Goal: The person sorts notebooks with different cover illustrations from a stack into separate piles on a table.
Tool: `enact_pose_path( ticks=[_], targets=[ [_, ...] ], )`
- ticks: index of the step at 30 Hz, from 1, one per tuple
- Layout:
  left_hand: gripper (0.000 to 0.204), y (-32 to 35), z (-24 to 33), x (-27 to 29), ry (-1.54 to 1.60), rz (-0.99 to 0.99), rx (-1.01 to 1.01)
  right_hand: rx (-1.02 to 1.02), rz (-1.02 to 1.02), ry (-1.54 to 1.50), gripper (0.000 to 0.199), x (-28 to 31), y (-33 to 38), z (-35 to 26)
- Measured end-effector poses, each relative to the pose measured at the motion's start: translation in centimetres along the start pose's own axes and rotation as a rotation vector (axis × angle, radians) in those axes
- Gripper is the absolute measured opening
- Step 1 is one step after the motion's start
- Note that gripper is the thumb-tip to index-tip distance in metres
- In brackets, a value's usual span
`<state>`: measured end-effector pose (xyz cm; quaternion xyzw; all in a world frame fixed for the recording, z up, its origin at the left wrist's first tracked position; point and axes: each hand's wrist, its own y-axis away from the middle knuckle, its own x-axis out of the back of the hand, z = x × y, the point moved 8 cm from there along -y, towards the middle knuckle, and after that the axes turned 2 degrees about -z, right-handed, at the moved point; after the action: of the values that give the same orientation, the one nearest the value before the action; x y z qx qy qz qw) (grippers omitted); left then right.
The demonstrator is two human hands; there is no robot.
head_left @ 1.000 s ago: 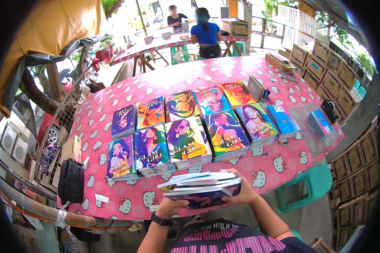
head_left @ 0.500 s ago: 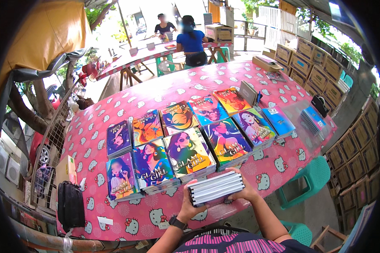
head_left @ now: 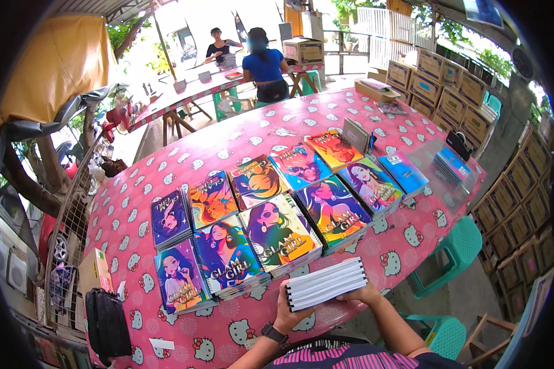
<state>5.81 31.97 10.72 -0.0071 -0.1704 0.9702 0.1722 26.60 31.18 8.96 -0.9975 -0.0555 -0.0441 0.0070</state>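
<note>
Between both my hands is a stack of spiral notebooks (head_left: 327, 284), its white page edges and black bindings turned up toward me. My left hand (head_left: 288, 313) wraps around the stack's left end, and my right hand (head_left: 358, 293) grips the right end. Just beyond, colourful spiral notebooks lie in two rows of piles on the table. Nearest the held stack is a pile with a cream cover (head_left: 289, 249); beside it are a purple-covered pile (head_left: 181, 273) and a dark blue one (head_left: 333, 212). Parts of my fingers are hidden under the stack.
A pink patterned cloth (head_left: 215, 335) covers the table. Blue notebooks (head_left: 405, 173) and a grey upright holder with pens (head_left: 357, 134) stand right of the piles. A black bag (head_left: 106, 323) sits at the left edge. Green stools (head_left: 452, 255), stacked cartons (head_left: 455, 92) and two people at another table surround it.
The held notebook stack and my hands have shifted slightly right in view, the page edges still facing me. The whole view has turned a little. The far person in black has raised an arm.
</note>
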Motion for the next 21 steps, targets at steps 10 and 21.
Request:
enact_pose_path(
  ticks=[10,21],
  targets=[
    [0.061,-1.3,-2.2,-0.6,0.515,0.073,0.483,0.454,-0.279,0.911,0.07,1.1,2.7,-4.4],
    [0.056,-14.0,14.2,-16.7,-0.41,-0.867,-0.631,-0.632,0.151,-1.136,0.057,13.1,8.8,-1.0]
  ],
)
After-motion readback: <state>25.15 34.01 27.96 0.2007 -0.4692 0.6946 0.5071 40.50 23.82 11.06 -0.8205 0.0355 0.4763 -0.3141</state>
